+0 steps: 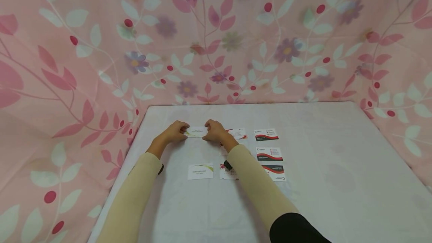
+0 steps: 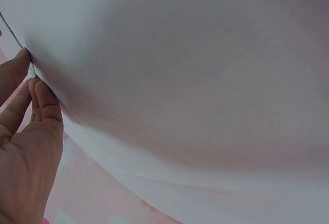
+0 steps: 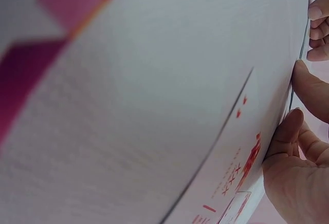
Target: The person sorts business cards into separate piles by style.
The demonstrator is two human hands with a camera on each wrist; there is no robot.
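A white business card with a green curved corner lies between my hands at the back of the table. My left hand holds its left end between thumb and fingers. At its right end my right hand grips the card the same way. In the left wrist view, the left thumb and fingertips meet at a thin card edge. The right wrist view shows both hands along that edge. A similar green-cornered card lies nearer to me, below the held one.
Red-flowered cards form a column, partly hidden by my right hand and sleeve. Farther right stand red-and-black cards in another column. A white cloth covers the table; a pink floral curtain hangs behind.
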